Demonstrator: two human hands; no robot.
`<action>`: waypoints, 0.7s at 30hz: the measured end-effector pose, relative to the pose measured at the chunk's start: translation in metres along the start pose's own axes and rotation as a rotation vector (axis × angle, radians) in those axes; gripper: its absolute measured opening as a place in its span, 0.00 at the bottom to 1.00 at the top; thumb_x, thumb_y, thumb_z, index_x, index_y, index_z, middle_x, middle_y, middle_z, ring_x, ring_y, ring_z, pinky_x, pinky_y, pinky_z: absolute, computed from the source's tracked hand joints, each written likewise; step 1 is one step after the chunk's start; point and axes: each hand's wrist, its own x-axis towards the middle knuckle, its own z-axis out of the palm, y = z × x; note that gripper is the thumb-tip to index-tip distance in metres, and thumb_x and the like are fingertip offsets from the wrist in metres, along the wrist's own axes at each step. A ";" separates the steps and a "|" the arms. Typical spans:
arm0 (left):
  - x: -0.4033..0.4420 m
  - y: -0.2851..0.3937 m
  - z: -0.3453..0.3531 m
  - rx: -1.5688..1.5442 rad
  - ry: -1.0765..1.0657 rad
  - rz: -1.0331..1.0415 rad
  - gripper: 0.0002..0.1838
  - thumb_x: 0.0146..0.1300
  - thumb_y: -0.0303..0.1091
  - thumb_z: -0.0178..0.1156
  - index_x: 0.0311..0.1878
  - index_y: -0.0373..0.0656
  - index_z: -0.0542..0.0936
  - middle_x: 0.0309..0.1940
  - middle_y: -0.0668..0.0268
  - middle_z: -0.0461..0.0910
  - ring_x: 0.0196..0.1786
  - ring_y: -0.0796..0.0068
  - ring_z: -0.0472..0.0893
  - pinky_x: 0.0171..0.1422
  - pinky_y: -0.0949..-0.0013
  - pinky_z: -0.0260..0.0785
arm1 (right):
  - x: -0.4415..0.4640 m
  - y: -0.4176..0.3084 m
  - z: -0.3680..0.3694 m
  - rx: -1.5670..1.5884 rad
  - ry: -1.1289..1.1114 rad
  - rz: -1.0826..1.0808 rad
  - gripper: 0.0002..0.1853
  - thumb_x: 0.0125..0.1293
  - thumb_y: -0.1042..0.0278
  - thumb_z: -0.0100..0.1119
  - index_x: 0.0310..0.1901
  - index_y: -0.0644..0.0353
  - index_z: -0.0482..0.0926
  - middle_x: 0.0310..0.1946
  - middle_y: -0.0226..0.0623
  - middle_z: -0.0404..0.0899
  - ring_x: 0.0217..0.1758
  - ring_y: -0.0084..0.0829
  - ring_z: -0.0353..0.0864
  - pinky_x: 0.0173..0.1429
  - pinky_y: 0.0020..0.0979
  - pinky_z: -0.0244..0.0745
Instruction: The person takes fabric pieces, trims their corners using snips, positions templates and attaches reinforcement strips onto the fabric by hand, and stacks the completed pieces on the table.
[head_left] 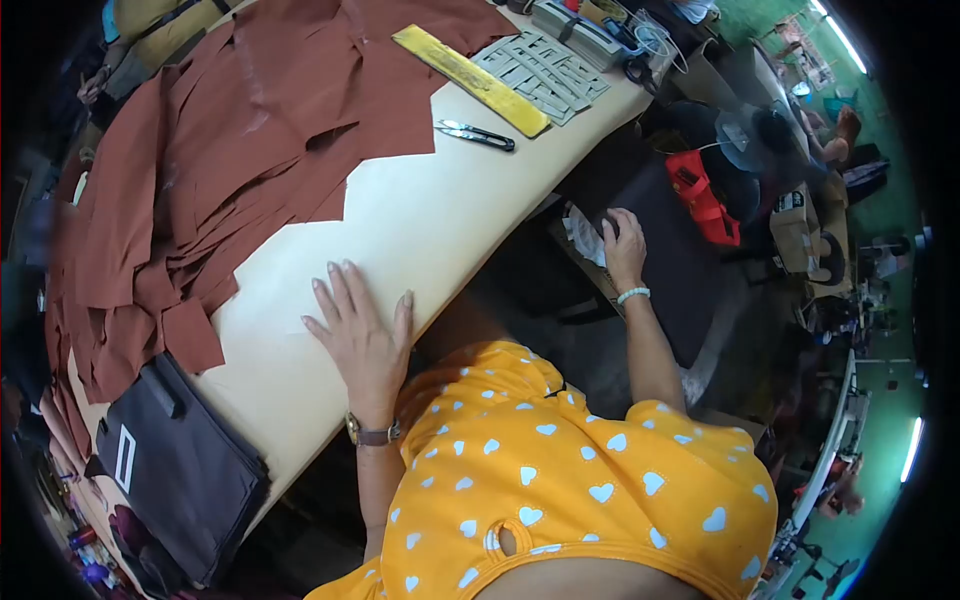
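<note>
My left hand (362, 335) lies flat on the pale tabletop (410, 230), fingers spread, holding nothing. Just beyond its fingertips spreads a heap of reddish-brown cut material (270, 120). My right hand (624, 245) is off the table's edge to the right, above a dark padded surface (685, 255) and beside a crumpled white piece (585, 235); its fingers are slightly curled and nothing shows in them. Small black-handled snips (475, 135) rest on the table near the material. Behind them lie a yellow ruler (470, 80) and a grey-green slotted sheet (540, 75).
A stack of dark flat pieces (180, 470) lies at the table's near left. Red cloth (703, 198) and a cardboard box (795, 230) are at the right. Part of another person (170, 35) shows at the upper left, beyond the table.
</note>
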 end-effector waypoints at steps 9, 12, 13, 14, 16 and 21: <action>-0.003 -0.007 0.002 -0.062 0.048 0.032 0.37 0.62 0.51 0.53 0.69 0.40 0.56 0.69 0.55 0.55 0.72 0.51 0.50 0.69 0.38 0.38 | 0.014 0.008 0.013 -0.111 -0.170 0.049 0.13 0.54 0.60 0.62 0.39 0.56 0.78 0.41 0.38 0.80 0.46 0.45 0.77 0.49 0.42 0.72; -0.003 -0.007 0.001 -0.061 0.047 0.035 0.37 0.62 0.51 0.53 0.69 0.40 0.56 0.69 0.55 0.55 0.72 0.51 0.50 0.69 0.38 0.38 | 0.018 0.006 0.009 -0.064 -0.194 0.062 0.11 0.58 0.59 0.58 0.37 0.57 0.79 0.38 0.41 0.81 0.42 0.48 0.78 0.47 0.45 0.73; -0.004 -0.007 0.002 -0.062 0.048 0.037 0.37 0.62 0.51 0.53 0.68 0.40 0.57 0.69 0.55 0.55 0.72 0.51 0.50 0.69 0.38 0.38 | 0.018 0.008 0.009 -0.053 -0.195 0.071 0.11 0.59 0.59 0.57 0.37 0.57 0.79 0.37 0.42 0.81 0.42 0.49 0.79 0.47 0.45 0.73; -0.004 -0.008 0.002 -0.063 0.050 0.039 0.37 0.62 0.51 0.53 0.68 0.40 0.57 0.69 0.55 0.55 0.72 0.51 0.50 0.70 0.38 0.38 | 0.019 0.012 0.011 -0.041 -0.195 0.080 0.12 0.59 0.59 0.56 0.37 0.57 0.80 0.37 0.43 0.81 0.42 0.49 0.79 0.47 0.46 0.73; -0.004 -0.008 0.002 -0.067 0.052 0.039 0.37 0.62 0.51 0.54 0.68 0.40 0.57 0.69 0.55 0.55 0.72 0.51 0.50 0.70 0.38 0.38 | 0.019 0.020 0.016 -0.028 -0.194 0.109 0.12 0.60 0.59 0.55 0.38 0.57 0.81 0.37 0.44 0.81 0.42 0.50 0.79 0.47 0.46 0.73; -0.004 -0.007 0.001 -0.072 0.050 0.032 0.36 0.62 0.51 0.53 0.68 0.40 0.58 0.69 0.56 0.55 0.72 0.51 0.50 0.70 0.39 0.38 | 0.025 0.028 0.018 0.000 -0.231 0.173 0.14 0.59 0.58 0.56 0.42 0.55 0.81 0.38 0.47 0.81 0.43 0.50 0.79 0.49 0.44 0.73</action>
